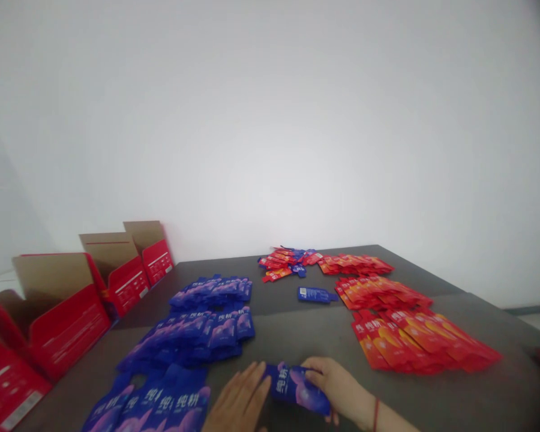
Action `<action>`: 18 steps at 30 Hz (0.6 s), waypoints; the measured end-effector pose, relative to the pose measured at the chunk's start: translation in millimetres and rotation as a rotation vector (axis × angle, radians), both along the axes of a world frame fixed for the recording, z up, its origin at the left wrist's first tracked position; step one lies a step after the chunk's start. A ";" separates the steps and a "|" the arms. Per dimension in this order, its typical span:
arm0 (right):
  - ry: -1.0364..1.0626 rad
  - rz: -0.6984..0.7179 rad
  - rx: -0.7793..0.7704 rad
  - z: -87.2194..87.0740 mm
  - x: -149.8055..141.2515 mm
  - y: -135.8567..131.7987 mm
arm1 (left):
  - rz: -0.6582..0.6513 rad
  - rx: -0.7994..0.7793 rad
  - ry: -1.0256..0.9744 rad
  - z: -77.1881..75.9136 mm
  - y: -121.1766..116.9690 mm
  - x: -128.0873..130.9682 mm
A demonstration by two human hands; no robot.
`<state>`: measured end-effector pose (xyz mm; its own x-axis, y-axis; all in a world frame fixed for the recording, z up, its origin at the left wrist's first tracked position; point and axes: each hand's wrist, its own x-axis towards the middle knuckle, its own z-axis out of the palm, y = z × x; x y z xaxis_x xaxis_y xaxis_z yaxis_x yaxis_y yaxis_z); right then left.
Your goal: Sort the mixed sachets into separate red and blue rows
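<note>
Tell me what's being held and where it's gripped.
A blue pouch, gripped by the right hand at the end away from its lettering, thumb on top. Whether the left hand touches it is unclear.

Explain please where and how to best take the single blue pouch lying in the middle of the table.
I would pinch the single blue pouch across its middle, by its two long edges, coming from above and the near side. It lies flat and crosswise, with bare table along both long edges, while its narrow end points right, close to the red pouches.
</note>
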<state>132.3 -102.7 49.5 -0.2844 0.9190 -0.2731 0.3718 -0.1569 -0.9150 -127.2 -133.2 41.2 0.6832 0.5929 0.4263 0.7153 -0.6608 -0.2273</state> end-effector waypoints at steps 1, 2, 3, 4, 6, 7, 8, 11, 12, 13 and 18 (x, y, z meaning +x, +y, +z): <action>-0.164 -0.005 0.129 0.7 1.9 -0.3 | -0.078 0.015 0.039 -2.1 4.1 16.9; -0.324 -0.011 0.274 1.3 4.3 -1.2 | -0.121 0.041 0.064 -6.4 7.8 32.2; -0.473 -0.024 0.424 1.8 7.1 -2.9 | -0.137 0.051 0.082 -12.4 10.9 45.1; -0.602 -0.037 0.563 2.1 10.2 -5.5 | -0.144 0.060 0.089 -19.6 13.4 55.1; -0.764 -0.022 0.787 1.2 17.0 -13.6 | -0.119 0.060 0.079 -34.5 16.4 66.8; -0.791 0.035 0.870 -0.1 20.5 -18.7 | -0.103 0.057 0.069 -40.8 17.1 69.5; -0.795 0.120 0.934 -1.9 23.8 -24.2 | -0.084 0.055 0.060 -45.7 17.3 71.0; -0.780 0.362 0.943 -8.6 32.4 -39.0 | -0.042 0.043 0.051 -50.1 15.8 73.7; -0.784 0.389 0.908 -10.5 34.4 -42.3 | -0.040 0.032 0.047 -48.5 15.1 74.8; -0.789 0.393 0.872 -11.8 36.0 -44.5 | -0.056 0.015 0.043 -45.8 14.4 75.9; -0.806 0.441 0.806 -10.0 37.1 -42.9 | -0.242 -0.132 0.059 -30.9 14.1 79.5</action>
